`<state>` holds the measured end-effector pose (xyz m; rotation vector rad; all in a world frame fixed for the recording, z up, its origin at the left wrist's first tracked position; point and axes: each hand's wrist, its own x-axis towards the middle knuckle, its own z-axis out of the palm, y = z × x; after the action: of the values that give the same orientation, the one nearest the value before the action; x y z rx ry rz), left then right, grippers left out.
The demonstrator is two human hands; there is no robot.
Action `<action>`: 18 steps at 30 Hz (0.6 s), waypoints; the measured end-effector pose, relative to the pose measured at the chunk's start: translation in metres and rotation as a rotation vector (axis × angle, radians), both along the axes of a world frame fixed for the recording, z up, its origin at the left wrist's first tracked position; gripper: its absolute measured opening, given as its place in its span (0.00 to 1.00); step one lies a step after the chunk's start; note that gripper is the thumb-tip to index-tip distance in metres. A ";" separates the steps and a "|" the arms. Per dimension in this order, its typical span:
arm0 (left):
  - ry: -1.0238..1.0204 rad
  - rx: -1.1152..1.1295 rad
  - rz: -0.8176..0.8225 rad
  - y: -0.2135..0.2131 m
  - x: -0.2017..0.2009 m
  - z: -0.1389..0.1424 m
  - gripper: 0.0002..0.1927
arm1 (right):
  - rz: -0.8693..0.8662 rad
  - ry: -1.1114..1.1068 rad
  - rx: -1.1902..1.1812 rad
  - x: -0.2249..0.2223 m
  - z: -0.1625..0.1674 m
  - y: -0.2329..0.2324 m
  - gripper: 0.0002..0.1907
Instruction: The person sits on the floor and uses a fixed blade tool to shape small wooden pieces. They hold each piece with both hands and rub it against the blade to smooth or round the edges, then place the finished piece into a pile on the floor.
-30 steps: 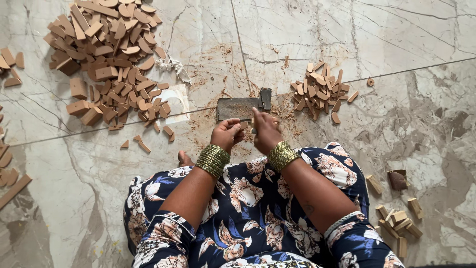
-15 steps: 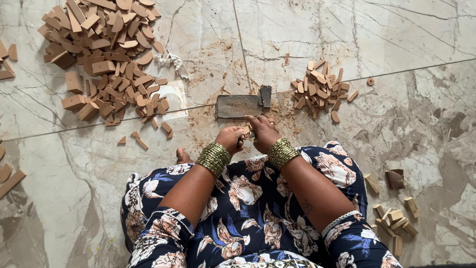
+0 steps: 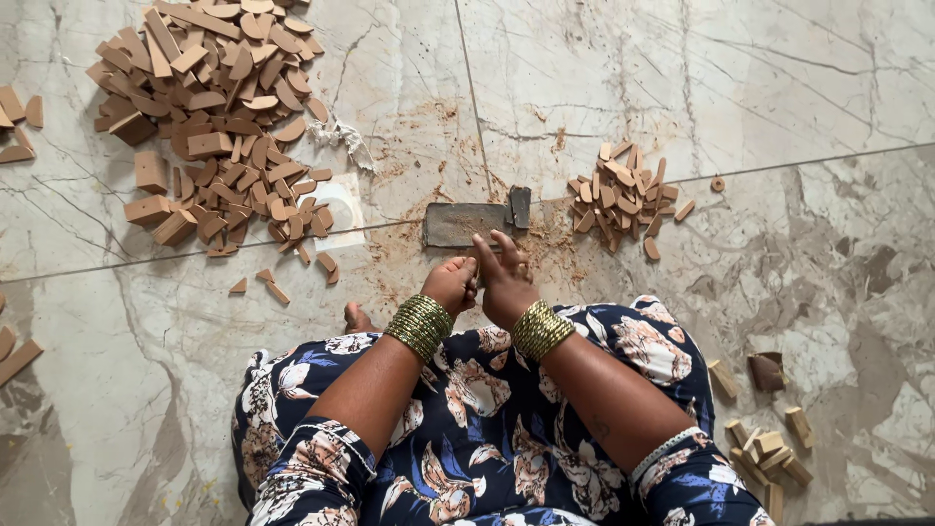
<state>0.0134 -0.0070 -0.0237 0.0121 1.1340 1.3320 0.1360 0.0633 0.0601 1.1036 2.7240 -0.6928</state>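
Fingers [image 3: 502,255] of both hands meet over marble floor [image 3: 682,78], beside wood pieces [image 3: 623,195].

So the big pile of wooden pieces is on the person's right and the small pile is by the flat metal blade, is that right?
Not quite. The head view shows the big pile of wooden pieces on the person's left, up on the marble floor. The small pile does lie beside the flat metal blade, just beyond both hands.

Floor workshop: marble tiles [image 3: 682,78], wood offcuts [image 3: 209,107]
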 end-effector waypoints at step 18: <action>0.342 -0.263 -0.294 0.003 -0.007 0.020 0.15 | 0.019 0.190 -0.106 -0.004 0.009 0.019 0.31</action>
<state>0.0064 -0.0036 -0.0032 0.2131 1.5266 0.9321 0.1321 0.0824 0.0691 1.0363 2.8090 -0.9740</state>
